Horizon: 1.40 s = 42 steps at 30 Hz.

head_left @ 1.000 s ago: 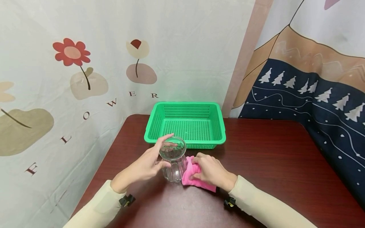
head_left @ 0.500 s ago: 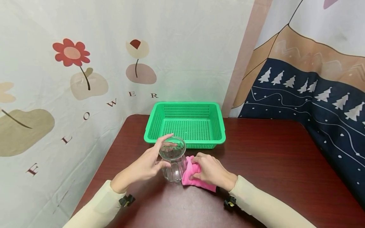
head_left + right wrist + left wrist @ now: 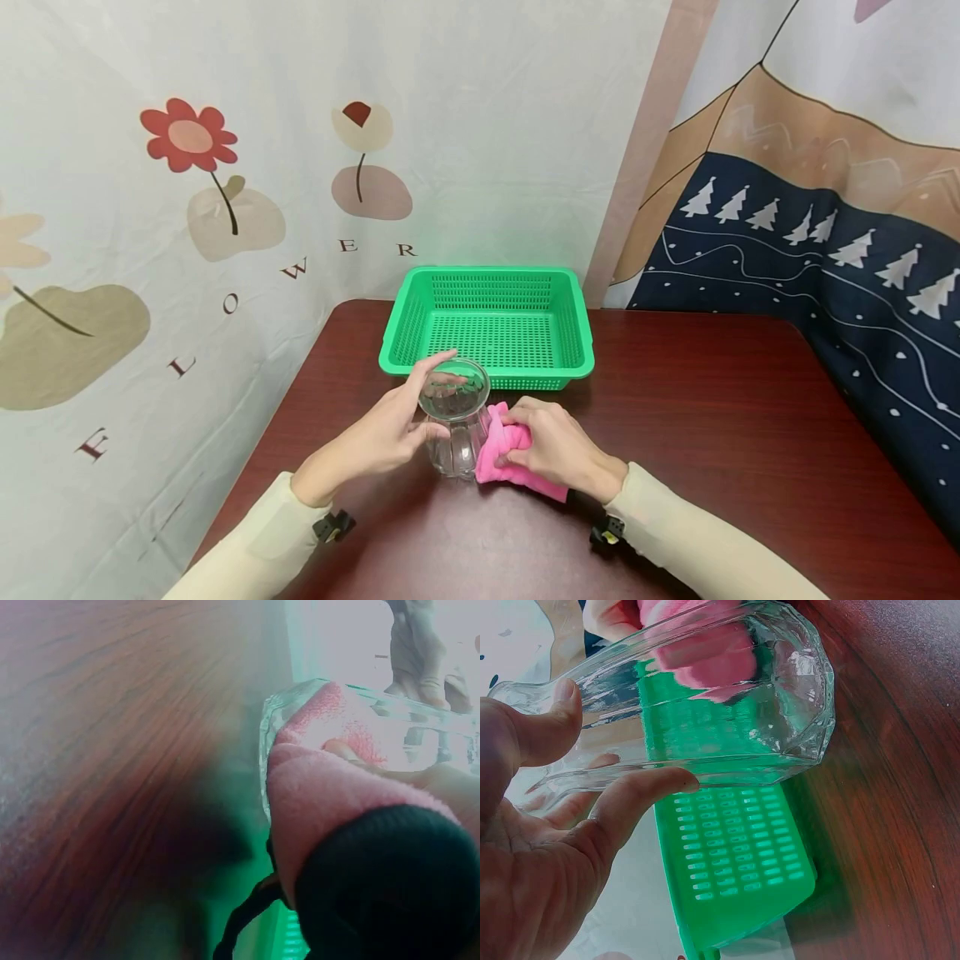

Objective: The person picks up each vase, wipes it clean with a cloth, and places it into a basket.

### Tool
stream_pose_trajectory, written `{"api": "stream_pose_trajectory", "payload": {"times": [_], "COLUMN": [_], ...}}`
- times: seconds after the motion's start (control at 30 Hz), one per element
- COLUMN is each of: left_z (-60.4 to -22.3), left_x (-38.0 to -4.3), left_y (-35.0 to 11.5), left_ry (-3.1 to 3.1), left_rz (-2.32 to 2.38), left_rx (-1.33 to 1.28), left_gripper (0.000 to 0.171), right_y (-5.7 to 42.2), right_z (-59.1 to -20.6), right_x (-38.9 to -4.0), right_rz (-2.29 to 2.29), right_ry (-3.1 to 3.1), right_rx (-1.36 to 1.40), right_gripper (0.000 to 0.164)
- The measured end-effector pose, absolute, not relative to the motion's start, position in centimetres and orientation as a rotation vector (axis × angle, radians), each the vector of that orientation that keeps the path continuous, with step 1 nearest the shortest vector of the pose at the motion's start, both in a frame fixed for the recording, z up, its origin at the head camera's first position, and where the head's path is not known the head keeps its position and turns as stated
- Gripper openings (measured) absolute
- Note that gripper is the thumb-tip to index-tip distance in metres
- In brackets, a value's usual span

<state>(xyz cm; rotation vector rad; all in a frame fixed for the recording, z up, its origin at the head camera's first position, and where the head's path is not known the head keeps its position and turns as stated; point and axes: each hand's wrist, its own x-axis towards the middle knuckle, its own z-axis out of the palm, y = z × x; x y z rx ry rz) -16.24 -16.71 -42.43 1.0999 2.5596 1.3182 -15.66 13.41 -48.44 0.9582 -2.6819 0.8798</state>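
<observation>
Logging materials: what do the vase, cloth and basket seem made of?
Vase: clear, glossy, likely glass; see-through with bright highlights, though plastic is possible.
Cloth: matte, soft-looking fabric, perhaps microfibre; fuzzy pile.
Basket: probably moulded plastic, slightly shiny; uniform green, regular slots.

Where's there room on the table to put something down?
The biggest bare patch of table is on the right, between the green basket, the right hand and the dark blue curtain. Another lies between the two sleeves. It's crowded mid-table, where the left hand holds the glass vase and the pink cloth touches it.
</observation>
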Motion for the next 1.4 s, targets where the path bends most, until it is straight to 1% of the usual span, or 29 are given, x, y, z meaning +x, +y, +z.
{"api": "stream_pose_trajectory", "payload": {"times": [0.33, 0.57, 0.83, 1.4], "left_z": [-42.5, -42.6, -42.4, -42.2], "left_x": [-16.3, -16.4, -16.4, -16.3], "left_y": [-16.8, -16.8, -16.8, -16.8], "left_ry": [2.578, 2.552, 2.541, 2.525], "left_rz": [1.305, 1.325, 1.333, 1.343], "left_rx": [1.106, 1.099, 1.086, 1.074], "left_gripper": [0.111, 0.112, 0.112, 0.108], "right_y": [13.2, 13.1, 12.8, 12.6], "right_z": [-47.6, -47.0, -46.5, -45.9], "right_x": [-15.8, -15.8, -15.7, -15.7], "right_rz": [1.005, 1.104, 1.203, 1.426], "right_ry": [-2.584, -2.532, -2.434, -2.234], "right_rx": [0.962, 0.933, 0.890, 0.887], "right_gripper": [0.048, 0.045, 0.046, 0.043]}}
